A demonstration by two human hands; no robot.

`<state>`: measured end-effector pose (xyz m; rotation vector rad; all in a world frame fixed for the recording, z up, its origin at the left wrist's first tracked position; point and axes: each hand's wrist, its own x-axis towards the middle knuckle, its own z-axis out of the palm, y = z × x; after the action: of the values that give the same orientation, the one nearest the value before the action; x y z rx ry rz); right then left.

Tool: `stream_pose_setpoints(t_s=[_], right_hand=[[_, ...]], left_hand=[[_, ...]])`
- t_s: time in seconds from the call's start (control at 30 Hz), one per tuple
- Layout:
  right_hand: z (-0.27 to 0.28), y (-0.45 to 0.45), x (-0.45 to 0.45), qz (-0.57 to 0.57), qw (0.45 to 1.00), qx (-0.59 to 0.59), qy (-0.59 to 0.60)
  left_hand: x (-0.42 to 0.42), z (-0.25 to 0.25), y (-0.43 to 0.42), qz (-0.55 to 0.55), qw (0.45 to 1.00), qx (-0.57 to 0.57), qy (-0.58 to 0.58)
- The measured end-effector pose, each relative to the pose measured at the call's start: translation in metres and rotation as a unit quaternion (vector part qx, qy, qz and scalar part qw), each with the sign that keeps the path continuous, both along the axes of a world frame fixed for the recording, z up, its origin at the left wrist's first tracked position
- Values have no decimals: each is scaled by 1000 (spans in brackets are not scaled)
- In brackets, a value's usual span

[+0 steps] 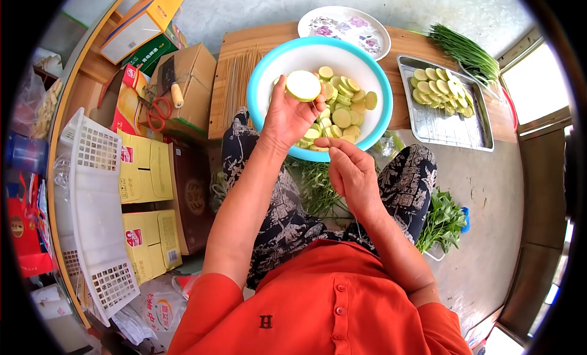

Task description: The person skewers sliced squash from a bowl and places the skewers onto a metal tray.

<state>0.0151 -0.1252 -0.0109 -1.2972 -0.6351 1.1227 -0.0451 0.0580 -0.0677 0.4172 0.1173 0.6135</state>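
Observation:
Over the white basin with a turquoise rim (257,62), my left hand (287,117) is closed around a round zucchini slice (303,86), its pale face turned up. My right hand (354,175) pinches a thin skewer near the basin's front rim. The skewer points up toward the left hand; whether its tip is in the slice cannot be made out. Many more zucchini slices (342,117) lie loose in the basin below. Left of it, a bundle of bamboo skewers (235,86) rests on the wooden table (269,36).
To the right, a metal tray (452,132) bears piled zucchini slices (441,89), with green chives (468,52) behind. A floral plate (373,40) sits behind the basin. A cleaver (168,77) and red scissors (159,113) are by the left boxes. Leafy greens (441,220) stand at right.

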Motion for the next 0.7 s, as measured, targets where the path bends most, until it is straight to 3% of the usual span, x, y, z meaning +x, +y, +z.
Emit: stream_pose_setpoints(t_s=[0.43, 0.5, 0.53, 0.7], right_hand=[[-8, 13, -11, -19, 999, 30, 31], [-10, 19, -9, -51, 998, 29, 35], [-12, 22, -5, -52, 998, 29, 35], [-15, 22, 5, -7, 998, 66, -6]], left_hand=[[-1, 3, 1, -23, 999, 11, -27], [-1, 4, -6, -61, 989, 133, 7], [0, 3, -15, -62, 995, 81, 21], [0, 6, -17, -46, 994, 94, 30]])
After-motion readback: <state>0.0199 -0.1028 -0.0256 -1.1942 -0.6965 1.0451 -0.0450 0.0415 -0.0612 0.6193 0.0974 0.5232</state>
